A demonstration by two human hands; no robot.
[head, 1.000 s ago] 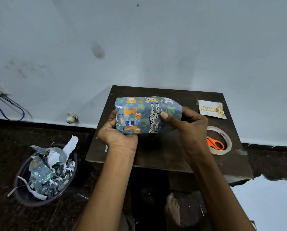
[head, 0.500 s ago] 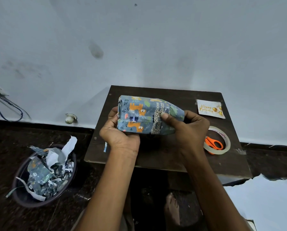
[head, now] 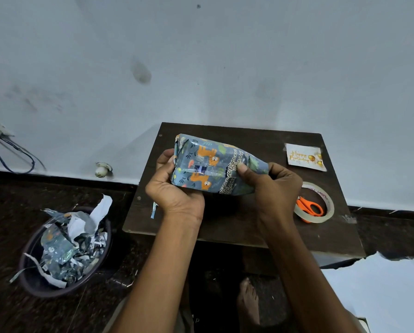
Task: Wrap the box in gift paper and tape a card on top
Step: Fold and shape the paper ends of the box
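Fingers of both hands grip the wrapped box, held just above the dark worktop at centre frame. Left hand cups the box's left end, fingers curled behind it. Right hand pinches the paper at the right end, thumb pressed on the near face. Clear tape crosses the paper seam on that face. Card lies flat at the worktop's upper right. Below it, the tape roll rings the orange scissors. Bin of paper scraps stands at lower left.
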